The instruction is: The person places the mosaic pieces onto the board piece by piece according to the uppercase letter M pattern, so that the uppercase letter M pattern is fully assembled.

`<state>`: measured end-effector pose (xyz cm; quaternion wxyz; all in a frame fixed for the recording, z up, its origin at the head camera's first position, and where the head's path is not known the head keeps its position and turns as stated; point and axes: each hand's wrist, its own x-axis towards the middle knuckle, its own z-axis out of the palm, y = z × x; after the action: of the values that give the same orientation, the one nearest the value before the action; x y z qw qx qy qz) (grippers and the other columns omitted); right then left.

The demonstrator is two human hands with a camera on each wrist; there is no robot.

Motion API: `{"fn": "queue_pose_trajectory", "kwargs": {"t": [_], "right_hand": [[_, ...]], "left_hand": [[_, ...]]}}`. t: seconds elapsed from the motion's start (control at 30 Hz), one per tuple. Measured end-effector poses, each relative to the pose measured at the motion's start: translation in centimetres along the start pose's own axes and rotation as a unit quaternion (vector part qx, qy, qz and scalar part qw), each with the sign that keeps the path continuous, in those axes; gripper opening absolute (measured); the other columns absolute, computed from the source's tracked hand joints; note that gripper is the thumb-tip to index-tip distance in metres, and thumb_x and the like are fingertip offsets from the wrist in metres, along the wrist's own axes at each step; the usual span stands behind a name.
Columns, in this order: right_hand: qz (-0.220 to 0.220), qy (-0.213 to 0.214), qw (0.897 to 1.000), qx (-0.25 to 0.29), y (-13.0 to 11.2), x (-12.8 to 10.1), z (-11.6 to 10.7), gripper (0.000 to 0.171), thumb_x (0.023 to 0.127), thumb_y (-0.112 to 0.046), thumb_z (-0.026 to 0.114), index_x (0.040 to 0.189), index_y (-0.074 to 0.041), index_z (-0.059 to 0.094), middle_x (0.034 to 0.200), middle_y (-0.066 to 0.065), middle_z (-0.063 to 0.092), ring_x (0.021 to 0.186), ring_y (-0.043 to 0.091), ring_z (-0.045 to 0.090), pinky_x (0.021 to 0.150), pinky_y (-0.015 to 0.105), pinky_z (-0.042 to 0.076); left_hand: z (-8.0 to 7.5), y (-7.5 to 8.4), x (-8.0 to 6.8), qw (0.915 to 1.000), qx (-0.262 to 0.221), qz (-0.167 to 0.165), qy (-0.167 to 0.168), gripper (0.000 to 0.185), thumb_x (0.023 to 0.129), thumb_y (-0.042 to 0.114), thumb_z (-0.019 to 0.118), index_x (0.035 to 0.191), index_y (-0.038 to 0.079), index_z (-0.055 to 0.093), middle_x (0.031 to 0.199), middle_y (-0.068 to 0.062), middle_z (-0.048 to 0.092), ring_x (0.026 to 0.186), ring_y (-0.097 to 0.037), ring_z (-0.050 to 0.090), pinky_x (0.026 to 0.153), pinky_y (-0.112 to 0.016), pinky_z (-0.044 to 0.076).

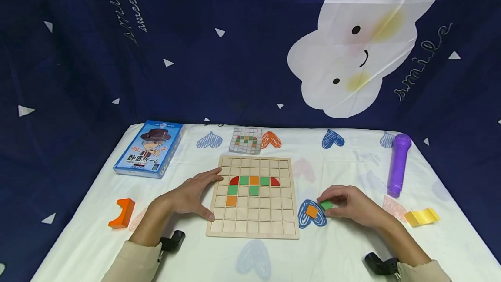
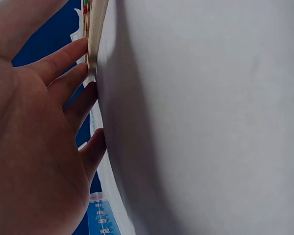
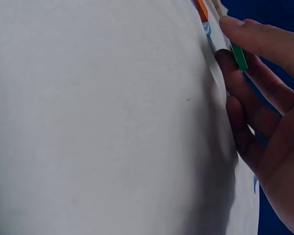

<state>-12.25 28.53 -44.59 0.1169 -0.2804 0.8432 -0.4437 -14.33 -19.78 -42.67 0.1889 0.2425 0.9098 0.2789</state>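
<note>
My right hand (image 1: 352, 206) pinches a green square tile (image 1: 326, 205) between thumb and fingers, just right of the board. In the right wrist view the green tile (image 3: 239, 56) shows edge-on beneath the thumb. An orange square tile (image 1: 312, 211) lies on the cloth beside it. My left hand (image 1: 192, 195) rests at the left edge of the wooden grid board (image 1: 258, 222), fingers spread and touching its rim. On the board sit a row of red quarter-round, green and orange tiles, with green tiles (image 1: 254, 190) and an orange tile (image 1: 231, 201) below.
Behind the board lies a small pattern card (image 1: 245, 141) showing a similar tile arrangement. A blue game box (image 1: 148, 149) is at the back left, an orange arch block (image 1: 122, 213) at the left. A purple cylinder (image 1: 398, 164) and a yellow wavy block (image 1: 422, 217) lie at the right.
</note>
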Motion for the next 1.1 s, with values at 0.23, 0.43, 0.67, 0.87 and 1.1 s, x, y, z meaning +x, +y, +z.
{"fn": "queue_pose_trajectory", "kwargs": {"t": [0.23, 0.43, 0.67, 0.87, 1.1], "right_hand": [[-0.005, 0.011, 1.000, 0.008, 0.1, 0.0, 0.0, 0.030, 0.082, -0.011, 0.083, 0.111, -0.009, 0.076, 0.108, 0.007, 0.076, 0.084, 0.008, 0.062, 0.076, 0.017, 0.054], [-0.017, 0.015, 0.999, 0.022, -0.1, 0.3, 0.2, 0.023, 0.082, -0.009, 0.083, 0.104, -0.007, 0.077, 0.108, 0.012, 0.075, 0.095, 0.001, 0.067, 0.079, 0.017, 0.057], [0.001, 0.019, 1.000, -0.003, -0.4, 1.0, 0.6, 0.015, 0.083, -0.015, 0.083, 0.097, -0.013, 0.081, 0.110, 0.011, 0.075, 0.100, -0.005, 0.067, 0.081, 0.015, 0.055], [0.020, 0.020, 0.999, -0.015, -1.0, 1.8, 0.9, 0.016, 0.083, -0.019, 0.084, 0.098, -0.015, 0.082, 0.112, 0.006, 0.076, 0.100, -0.005, 0.067, 0.080, 0.017, 0.057], [0.031, 0.011, 0.999, 0.003, -1.6, 3.0, 1.4, 0.018, 0.087, -0.016, 0.080, 0.105, -0.012, 0.081, 0.120, 0.008, 0.076, 0.103, -0.004, 0.069, 0.083, 0.019, 0.060]], "left_hand": [[-0.1, -0.1, 0.0, 1.0000, -0.001, -0.004, -0.003, 0.107, 0.063, 0.049, 0.093, 0.151, 0.013, 0.044, 0.171, -0.011, 0.024, 0.156, -0.043, 0.025, 0.119, -0.073, 0.025], [-0.1, 0.0, 0.0, 1.0000, 0.001, -0.004, -0.001, 0.107, 0.063, 0.047, 0.093, 0.151, 0.012, 0.044, 0.171, -0.012, 0.025, 0.156, -0.043, 0.025, 0.119, -0.073, 0.025], [-0.1, 0.1, 0.0, 1.0000, 0.000, -0.008, -0.001, 0.107, 0.063, 0.046, 0.094, 0.151, 0.012, 0.044, 0.171, -0.011, 0.024, 0.156, -0.042, 0.025, 0.120, -0.072, 0.024], [-0.1, 0.0, 0.0, 1.0000, -0.001, -0.004, -0.004, 0.107, 0.063, 0.048, 0.093, 0.151, 0.013, 0.044, 0.171, -0.011, 0.024, 0.156, -0.043, 0.024, 0.119, -0.074, 0.024], [0.0, 0.1, 0.0, 1.0000, -0.005, -0.006, -0.002, 0.107, 0.063, 0.047, 0.094, 0.152, 0.013, 0.044, 0.171, -0.011, 0.024, 0.156, -0.042, 0.024, 0.120, -0.072, 0.024]]}}
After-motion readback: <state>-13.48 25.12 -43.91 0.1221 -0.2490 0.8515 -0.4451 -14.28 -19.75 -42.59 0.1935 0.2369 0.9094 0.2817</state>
